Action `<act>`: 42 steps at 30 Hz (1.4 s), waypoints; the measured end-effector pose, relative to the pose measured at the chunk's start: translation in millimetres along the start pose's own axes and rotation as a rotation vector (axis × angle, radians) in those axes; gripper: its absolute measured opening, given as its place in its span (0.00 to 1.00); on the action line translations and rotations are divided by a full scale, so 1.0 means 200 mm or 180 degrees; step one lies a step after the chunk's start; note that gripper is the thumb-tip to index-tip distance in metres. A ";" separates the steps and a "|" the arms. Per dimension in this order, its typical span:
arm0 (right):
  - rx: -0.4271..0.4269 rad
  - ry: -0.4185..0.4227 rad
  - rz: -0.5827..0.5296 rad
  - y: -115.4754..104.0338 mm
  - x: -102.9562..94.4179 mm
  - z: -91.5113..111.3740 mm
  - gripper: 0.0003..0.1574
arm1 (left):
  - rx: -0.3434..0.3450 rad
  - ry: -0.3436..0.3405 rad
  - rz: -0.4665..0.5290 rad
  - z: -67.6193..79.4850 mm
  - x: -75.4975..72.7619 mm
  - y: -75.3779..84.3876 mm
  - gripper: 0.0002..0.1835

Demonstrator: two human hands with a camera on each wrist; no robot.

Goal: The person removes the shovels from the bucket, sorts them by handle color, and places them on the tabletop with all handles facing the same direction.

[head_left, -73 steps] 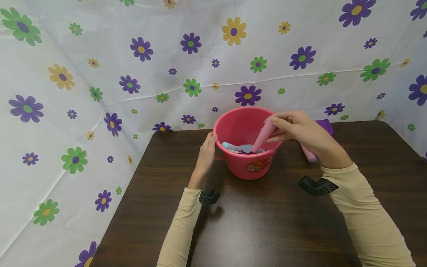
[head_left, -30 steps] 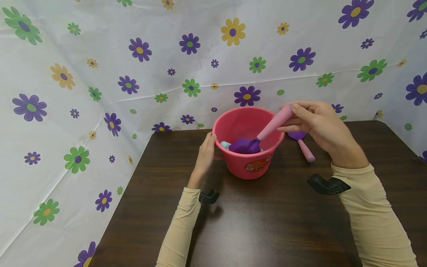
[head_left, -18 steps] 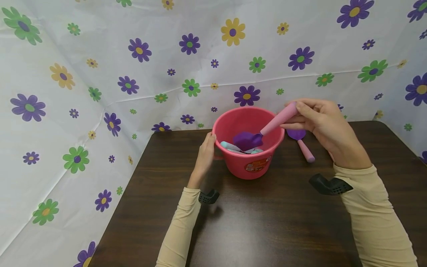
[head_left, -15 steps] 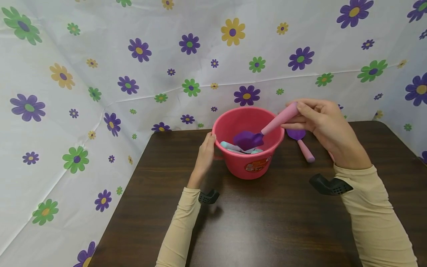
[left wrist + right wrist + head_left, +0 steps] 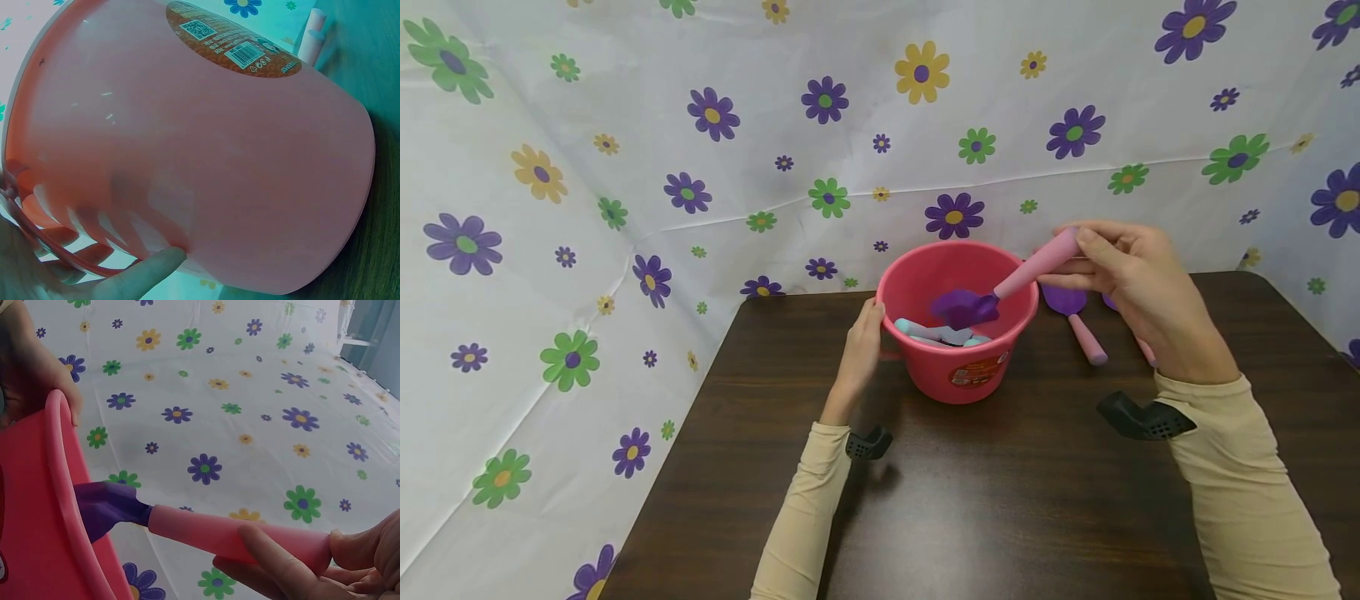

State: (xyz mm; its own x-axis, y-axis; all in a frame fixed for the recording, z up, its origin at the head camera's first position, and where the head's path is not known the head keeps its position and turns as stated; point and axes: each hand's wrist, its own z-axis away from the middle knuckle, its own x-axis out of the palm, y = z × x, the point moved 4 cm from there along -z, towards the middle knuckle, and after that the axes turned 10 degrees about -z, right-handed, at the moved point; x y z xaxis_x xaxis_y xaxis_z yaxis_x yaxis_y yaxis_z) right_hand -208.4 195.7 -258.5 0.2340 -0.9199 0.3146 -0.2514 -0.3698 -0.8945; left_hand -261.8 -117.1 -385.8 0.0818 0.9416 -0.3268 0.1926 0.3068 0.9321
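Note:
A pink plastic bucket (image 5: 928, 371) stands upright near the back of the table. My left hand (image 5: 862, 350) grips its left side at the rim; the left wrist view shows the thumb (image 5: 153, 269) against the wall and the fingers around the side handle (image 5: 62, 253). Between thumb and fingers, my right hand (image 5: 1138, 287) pinches the pink handle end of a hand trowel (image 5: 1033, 265). The trowel slants down leftward, its purple blade (image 5: 106, 509) inside the bucket mouth. Below the blade lie several mint-and-grey tools (image 5: 925, 330), partly hidden by the rim.
On the dark wooden table (image 5: 970, 500), right of the bucket, lie a purple tool with a pink handle (image 5: 1086, 340) and another pink-handled one (image 5: 1145, 348), partly behind my right hand. A white flowered sheet (image 5: 850, 167) hangs behind the table and along its left.
My right hand has moved up and to the right, drawing the trowel partway out, so its purple blade now shows above the other tools. The left hand has stayed on the bucket.

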 end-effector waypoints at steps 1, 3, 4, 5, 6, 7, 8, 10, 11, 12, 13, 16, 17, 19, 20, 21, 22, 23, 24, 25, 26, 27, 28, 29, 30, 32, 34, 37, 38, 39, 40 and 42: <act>-0.0019 0.0032 0.0085 -0.01 0.00 0.00 0.16 | -0.0001 -0.0005 -0.0009 0.00 0.00 0.00 0.29; -0.0045 0.0086 0.0243 -0.02 0.01 0.01 0.18 | -0.0005 -0.0004 0.0002 0.00 0.00 0.00 0.29; -0.0058 0.0103 0.0301 -0.02 0.01 0.01 0.19 | -0.0006 -0.0006 0.0008 0.00 0.00 0.00 0.29; -0.0064 0.0118 0.0354 -0.03 0.01 0.02 0.20 | -0.0005 -0.0007 0.0008 0.00 0.00 0.00 0.29; -0.0064 0.0138 0.0398 -0.03 0.01 0.02 0.21 | -0.0008 -0.0007 0.0011 0.00 0.00 0.00 0.29; -0.0080 0.0136 0.0406 -0.04 0.02 0.03 0.21 | -0.0008 -0.0006 0.0019 0.00 0.00 0.00 0.29; -0.0097 0.0127 0.0396 -0.04 0.02 0.03 0.21 | -0.0008 -0.0004 0.0028 0.00 0.00 0.00 0.29; -0.0141 0.0102 0.0324 -0.05 0.02 0.04 0.21 | -0.0010 -0.0001 0.0023 0.00 0.00 0.00 0.29; -0.0164 0.0093 0.0285 -0.05 0.03 0.04 0.21 | -0.0014 0.0007 0.0020 0.00 0.00 0.00 0.29; -0.0185 0.0090 0.0233 -0.05 0.03 0.04 0.20 | -0.0020 0.0017 0.0016 0.00 0.00 0.00 0.29; -0.0220 0.0076 0.0185 -0.06 0.03 0.05 0.19 | -0.0021 0.0023 0.0018 0.00 0.00 0.00 0.29; -0.0291 0.0077 0.0098 -0.07 0.04 0.05 0.19 | -0.0023 0.0039 0.0027 0.00 0.00 0.00 0.28; -0.0316 0.0068 0.0060 -0.07 0.04 0.06 0.19 | -0.0021 0.0039 0.0015 0.00 0.00 0.00 0.29; -0.0371 0.0031 -0.0009 -0.08 0.04 0.06 0.19 | -0.0013 0.0030 0.0015 0.00 0.00 -0.01 0.29; -0.0382 0.0026 -0.0060 -0.08 0.04 0.06 0.19 | -0.0012 0.0028 0.0014 0.00 0.00 0.00 0.29; -0.0391 0.0028 -0.0104 -0.09 0.04 0.07 0.20 | -0.0012 0.0024 0.0012 0.00 0.00 0.00 0.29; -0.0398 0.0022 -0.0141 -0.09 0.03 0.07 0.20 | -0.0011 0.0017 0.0008 0.00 0.00 0.00 0.29; -0.0407 0.0022 -0.0157 -0.09 0.03 0.07 0.20 | -0.0011 0.0015 0.0014 0.00 0.00 0.00 0.29; -0.0421 0.0035 -0.0174 -0.10 0.03 0.07 0.20 | -0.0012 0.0015 0.0021 0.00 0.00 0.00 0.29; -0.0427 0.0062 -0.0173 -0.10 0.02 0.07 0.20 | -0.0011 0.0013 0.0017 0.00 0.00 0.00 0.29; -0.0446 0.0082 -0.0178 -0.10 0.02 0.08 0.20 | -0.0012 0.0016 0.0013 0.00 0.00 0.00 0.29; -0.0474 0.0093 -0.0156 -0.11 0.01 0.08 0.20 | -0.0009 0.0016 0.0009 0.00 0.00 0.00 0.29; -0.0509 0.0095 -0.0141 -0.11 0.01 0.08 0.19 | -0.0007 0.0014 0.0005 0.00 0.00 0.00 0.29; -0.0557 0.0106 -0.0129 -0.11 0.00 0.07 0.19 | -0.0005 0.0017 0.0005 0.00 0.00 0.00 0.29; -0.0592 0.0125 -0.0121 -0.12 0.00 0.07 0.19 | -0.0002 0.0017 0.0000 0.00 0.00 0.00 0.29; -0.0664 0.0143 -0.0114 -0.12 -0.01 0.07 0.18 | 0.0003 0.0013 -0.0006 0.00 0.01 0.00 0.29; -0.0734 0.0148 -0.0154 -0.13 -0.02 0.07 0.19 | 0.0005 0.0010 -0.0002 0.00 0.01 0.00 0.29; -0.0810 0.0146 -0.0235 -0.14 -0.04 0.07 0.20 | 0.0000 0.0010 -0.0001 0.00 0.01 0.00 0.29; -0.0830 0.0144 -0.0259 -0.14 -0.04 0.08 0.20 | 0.0000 0.0009 -0.0008 0.00 0.00 0.00 0.29; -0.0853 0.0139 -0.0275 -0.14 -0.05 0.08 0.21 | -0.0001 0.0006 -0.0004 0.00 0.00 0.00 0.29; -0.0863 0.0146 -0.0281 -0.15 -0.05 0.08 0.21 | -0.0002 0.0004 -0.0005 0.00 0.00 0.00 0.29; -0.0898 0.0162 -0.0250 -0.15 -0.06 0.09 0.22 | 0.0001 -0.0009 -0.0020 0.00 0.00 0.00 0.29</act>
State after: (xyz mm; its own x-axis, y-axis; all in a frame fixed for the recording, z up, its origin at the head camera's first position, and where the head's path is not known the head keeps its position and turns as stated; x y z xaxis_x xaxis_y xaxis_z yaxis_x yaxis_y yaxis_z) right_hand -187.5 220.7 -240.3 0.2176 -0.8897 0.4013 -0.4872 -0.4553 -0.7452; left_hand -260.8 -116.4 -385.8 0.0835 0.9392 -0.3331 0.1933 0.3126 0.9300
